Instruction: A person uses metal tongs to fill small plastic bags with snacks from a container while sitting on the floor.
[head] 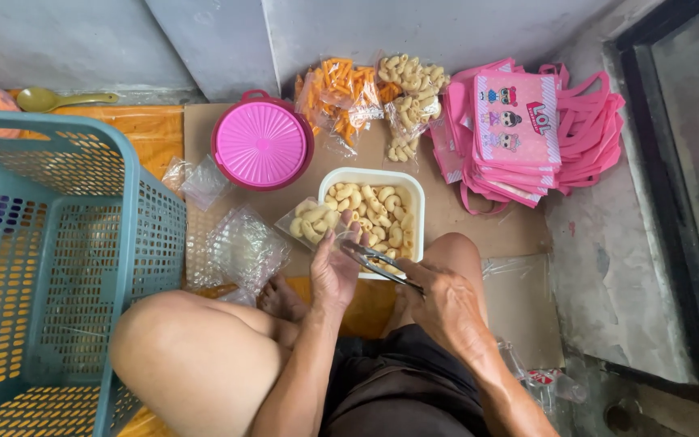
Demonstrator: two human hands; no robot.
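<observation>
— What do the two hands hold?

— The right hand (pixel 445 301) is closed around the handle end of metal tongs (pixel 375 260). The tips of the tongs point to the left, toward the other hand. The left hand (pixel 335 271) grips a small clear plastic bag (pixel 311 220) by its mouth, fingers bent on the edge. The bag has already some pale curled snacks inside, and it lies just beside the left edge of the tray.

— Which tray?

— A white rectangular tray (pixel 411 188), in front of the knees, full of the same pale curled snacks (pixel 382 212). The tongs are over its near edge.

— And what is around it?

— Behind the tray, to the left, lies a round pink lid (pixel 261 142). Behind it, near the wall, lie filled bags: some with orange sticks (pixel 335 93), some with pale curls (pixel 408 89). To the right of them is a pile of pink cloth bags (pixel 527 133) with cartoon pictures. To the left of the hands are empty clear bags (pixel 244 247), crumpled on the cardboard. Further left stands a big teal plastic basket (pixel 135 206) with holes in the walls, and behind it lies a green spoon (pixel 58 99) on the orange mat. The person sits on the floor with bare knees up; one bare foot (pixel 281 298) shows under the left wrist.
</observation>
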